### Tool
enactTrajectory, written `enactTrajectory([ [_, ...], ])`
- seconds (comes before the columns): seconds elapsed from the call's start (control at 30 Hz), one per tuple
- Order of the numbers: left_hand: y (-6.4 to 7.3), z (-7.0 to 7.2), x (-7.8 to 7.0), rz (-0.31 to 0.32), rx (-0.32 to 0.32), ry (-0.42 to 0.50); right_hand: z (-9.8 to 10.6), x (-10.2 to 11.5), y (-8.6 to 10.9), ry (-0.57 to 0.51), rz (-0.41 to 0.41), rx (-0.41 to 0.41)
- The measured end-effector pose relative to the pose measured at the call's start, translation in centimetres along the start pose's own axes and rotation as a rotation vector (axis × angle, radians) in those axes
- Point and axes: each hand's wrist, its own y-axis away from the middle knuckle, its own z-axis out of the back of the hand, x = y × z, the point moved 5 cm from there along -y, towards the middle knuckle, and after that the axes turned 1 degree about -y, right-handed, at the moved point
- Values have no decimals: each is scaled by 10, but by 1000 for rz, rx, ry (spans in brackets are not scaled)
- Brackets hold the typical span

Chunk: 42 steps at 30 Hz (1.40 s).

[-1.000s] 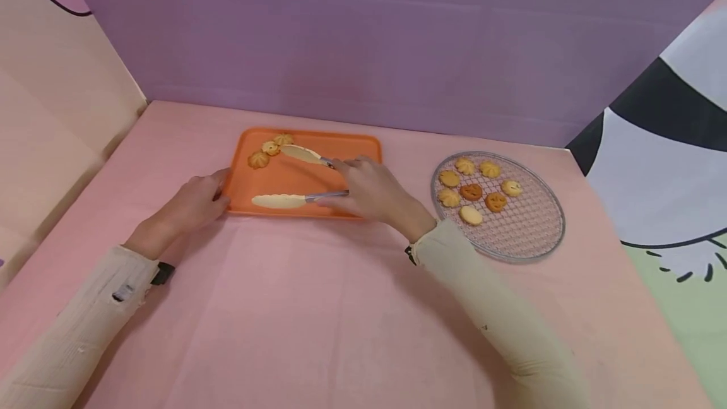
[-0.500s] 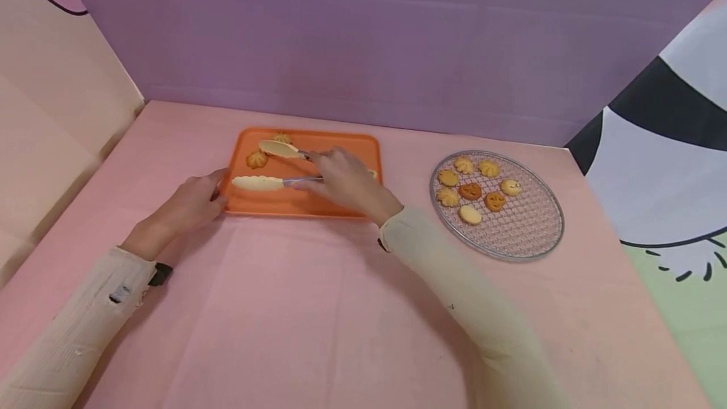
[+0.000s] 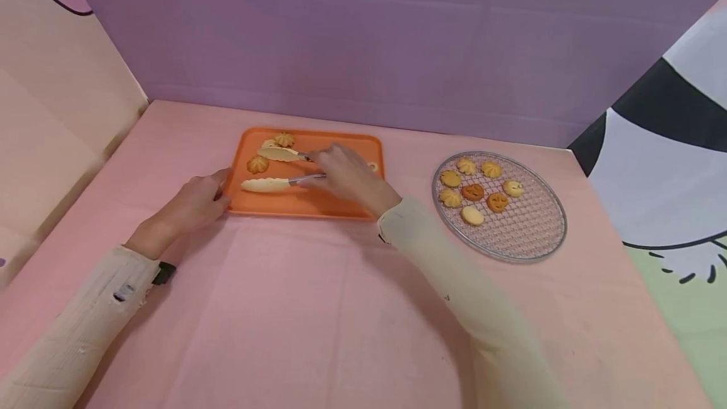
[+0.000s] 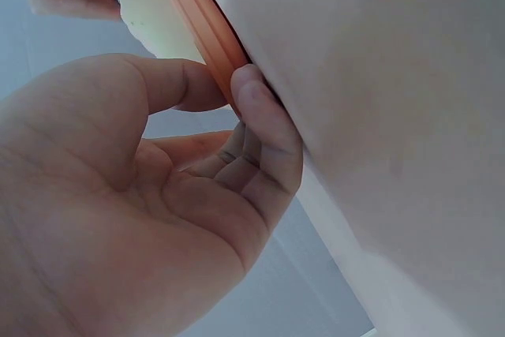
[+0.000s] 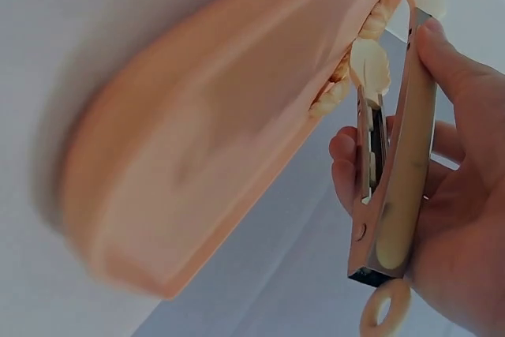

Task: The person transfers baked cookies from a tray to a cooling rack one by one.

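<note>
My left hand [image 3: 195, 201] pinches the left edge of an orange tray [image 3: 335, 207]; in the left wrist view the thumb and curled fingers meet at the tray's rim [image 4: 207, 25]. My right hand [image 3: 349, 172] grips metal tongs [image 5: 406, 163] with cream scalloped tips, and their arms stand spread. The far tip lies over the tray's left part, overlapping a pale cookie [image 3: 269, 143] in the head view. A ridged cookie [image 3: 284, 139] sits behind that one. Another ridged cookie [image 3: 258, 164] lies between the two tips, with nothing squeezed between them.
To the right stands a round wire rack [image 3: 534, 226] with several cookies on its left half, some pale and some browner. A pink cloth [image 3: 295, 308] covers the table. A purple wall [image 3: 363, 49] rises behind the tray.
My right hand has moved left with the tongs, bringing the tips beside the cookies, and the tips have come somewhat closer together. My left hand stays on the tray's edge.
</note>
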Motion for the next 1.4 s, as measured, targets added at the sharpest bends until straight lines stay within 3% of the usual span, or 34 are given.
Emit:
enactTrajectory([
  [0.2, 1, 2, -1, 2, -4, -12, 2, -1, 6, -30, 6, -10],
  [0.5, 0, -1, -2, -19, -17, -15, -1, -3, -3, -79, -75, -31],
  [0.93, 0, 0, -1, -13, -16, -20, 3, -4, 1, -36, -131, -107],
  [1.13, 1, 1, -1, -6, -18, -28, 3, -3, 6, 64, -69, -164],
  [1.4, -2, 0, -2, -5, -18, -28, 7, 1, 18, 90, -20, -171],
])
